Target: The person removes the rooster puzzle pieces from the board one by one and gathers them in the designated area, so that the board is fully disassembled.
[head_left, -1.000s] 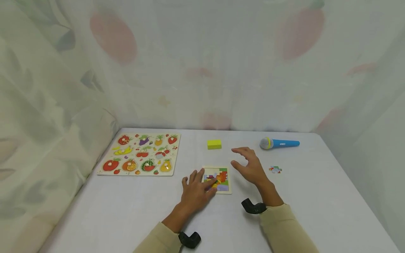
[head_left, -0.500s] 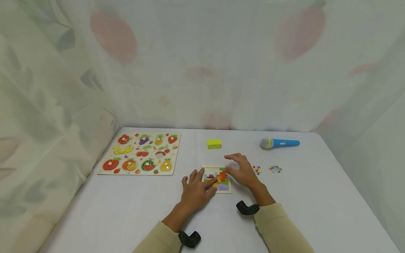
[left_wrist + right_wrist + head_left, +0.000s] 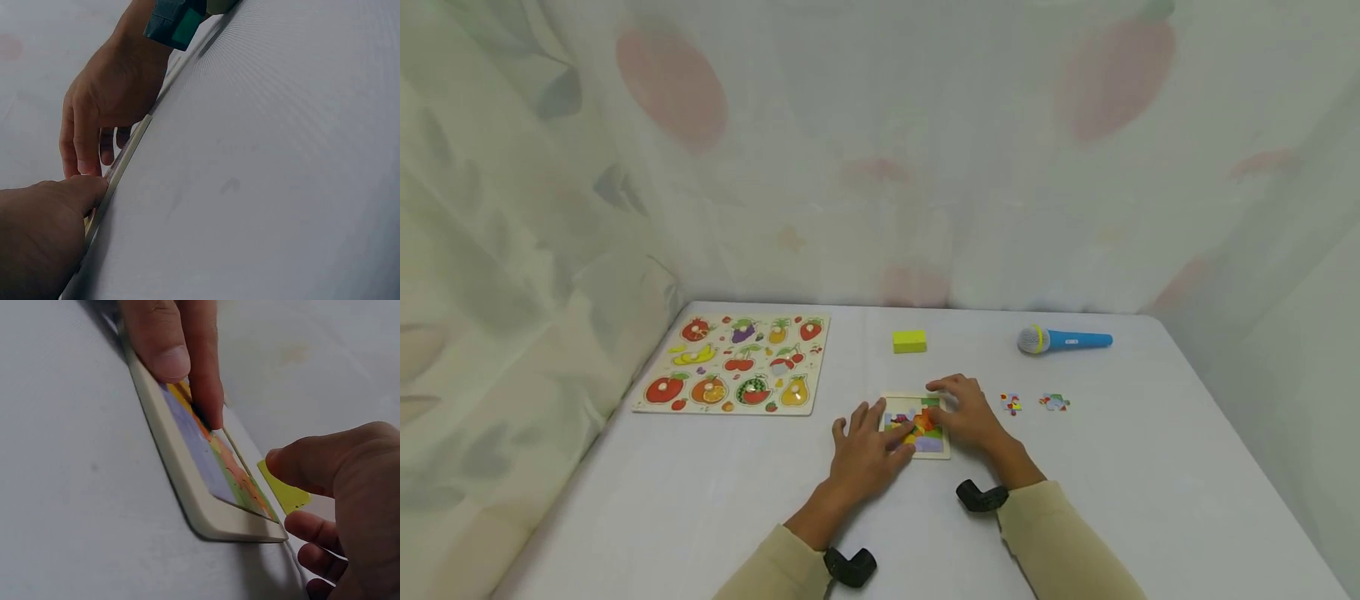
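Observation:
A small square jigsaw puzzle [image 3: 931, 446] in a pale wooden frame lies on the white table, an orange figure in its picture. My left hand [image 3: 863, 454] rests on its left side with fingers spread. In the right wrist view, the left fingertips [image 3: 172, 362] touch the picture. My right hand [image 3: 972, 417] is at the frame's right side, thumb and fingers apart, nothing seen between them. Two loose jigsaw pieces lie right of it: one red and yellow [image 3: 1011, 404], the other pale with green and red [image 3: 1055, 402]. The left palm hides part of the puzzle.
A fruit peg puzzle board [image 3: 730, 367] lies at the back left. Behind the small puzzle sits a yellow block [image 3: 909, 342]. A blue toy microphone [image 3: 1067, 340] is at the back right. Printed curtains [image 3: 880, 150] stand behind and beside the table.
My right hand has moved left and slightly nearer, to the small puzzle's right side. The red and yellow jigsaw piece has come into view behind it. The left hand keeps its place.

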Demonstrator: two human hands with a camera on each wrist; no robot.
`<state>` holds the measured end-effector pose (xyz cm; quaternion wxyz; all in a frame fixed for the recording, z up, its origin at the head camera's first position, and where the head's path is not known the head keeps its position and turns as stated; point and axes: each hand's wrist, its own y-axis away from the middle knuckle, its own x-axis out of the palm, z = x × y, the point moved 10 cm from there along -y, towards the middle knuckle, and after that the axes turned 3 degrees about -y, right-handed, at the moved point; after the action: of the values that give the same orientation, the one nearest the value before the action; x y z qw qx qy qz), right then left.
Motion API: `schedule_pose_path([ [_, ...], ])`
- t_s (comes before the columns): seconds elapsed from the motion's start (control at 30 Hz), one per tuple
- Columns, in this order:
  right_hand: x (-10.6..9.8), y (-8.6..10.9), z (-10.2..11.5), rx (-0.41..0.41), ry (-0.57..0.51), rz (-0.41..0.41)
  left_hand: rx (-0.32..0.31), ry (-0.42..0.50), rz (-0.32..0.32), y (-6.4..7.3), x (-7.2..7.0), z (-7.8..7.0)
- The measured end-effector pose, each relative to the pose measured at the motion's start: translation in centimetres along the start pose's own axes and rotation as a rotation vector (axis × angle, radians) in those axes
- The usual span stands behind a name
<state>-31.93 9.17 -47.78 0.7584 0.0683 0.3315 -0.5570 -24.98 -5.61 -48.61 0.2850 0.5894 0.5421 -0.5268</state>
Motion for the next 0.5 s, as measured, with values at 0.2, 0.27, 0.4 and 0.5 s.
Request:
schedule_pose_path([
  [0.2, 0.69, -0.19, -0.57, 0.015, 0.078, 0.015, 0.004, -0.007, -0.004, 0.03, 0.09, 0.05],
  [0.27, 0.79, -0.23, -0.49, 0.022, 0.110, 0.021, 0.000, -0.011, 0.004, 0.00, 0.17, 0.12],
  [0.4, 0.85, -0.23, -0.07, 0.032, 0.152, 0.033, 0.004, -0.010, -0.002, -0.04, 0.08, 0.08],
  [0.5, 0.84, -0.23, 0.06, 0.036, 0.170, 0.035, 0.015, -0.002, -0.018, -0.06, -0.09, -0.02],
])
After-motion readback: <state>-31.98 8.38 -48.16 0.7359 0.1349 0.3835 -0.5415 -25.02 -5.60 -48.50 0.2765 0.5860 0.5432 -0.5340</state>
